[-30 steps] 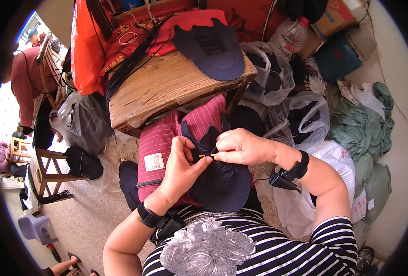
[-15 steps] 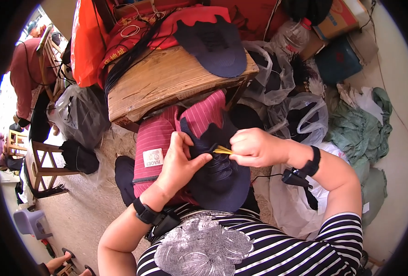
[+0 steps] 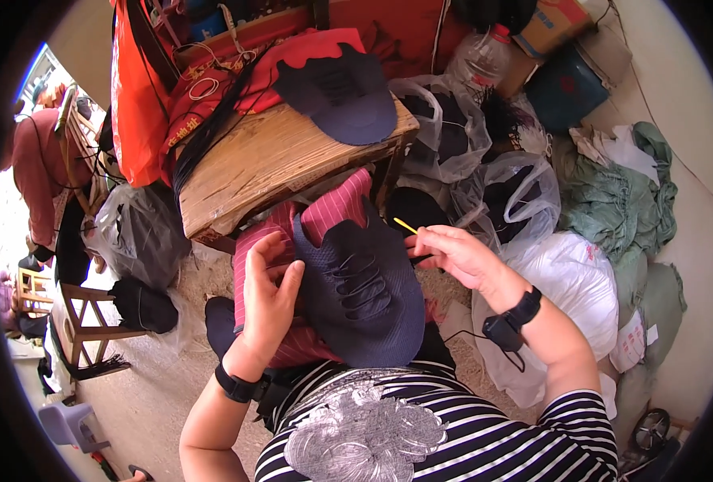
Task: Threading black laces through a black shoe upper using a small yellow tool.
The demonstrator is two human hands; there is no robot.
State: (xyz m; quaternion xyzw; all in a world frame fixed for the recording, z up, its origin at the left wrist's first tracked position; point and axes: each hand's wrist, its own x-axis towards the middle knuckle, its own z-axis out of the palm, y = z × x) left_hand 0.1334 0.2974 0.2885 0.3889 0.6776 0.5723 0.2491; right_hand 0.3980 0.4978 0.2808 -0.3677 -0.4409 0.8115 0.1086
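A navy shoe upper (image 3: 364,289) lies flat across my lap, its black lace (image 3: 358,287) zigzagging over the middle. Beneath it is a maroon pinstriped cloth (image 3: 336,205). At the upper's left edge, my left hand (image 3: 268,293) has its fingers loosely curled and its thumb apart, holding nothing. Off the upper's right side, my right hand (image 3: 461,253) pinches a thin yellow stick-like tool (image 3: 405,226), whose tip points up and left. Whether that hand also holds a lace end cannot be made out.
Ahead stands a wooden bench (image 3: 292,165) bearing another laced upper (image 3: 340,96) and a bundle of black laces (image 3: 220,120). Clear plastic bags (image 3: 509,197) and green cloth (image 3: 614,193) lie to the right. A wooden stool (image 3: 91,325) and another person (image 3: 47,169) are at left.
My right hand has drawn the yellow tool away from the lacing, to the right. My left hand has let go of the upper's middle and shifted left, so the crossed lace shows.
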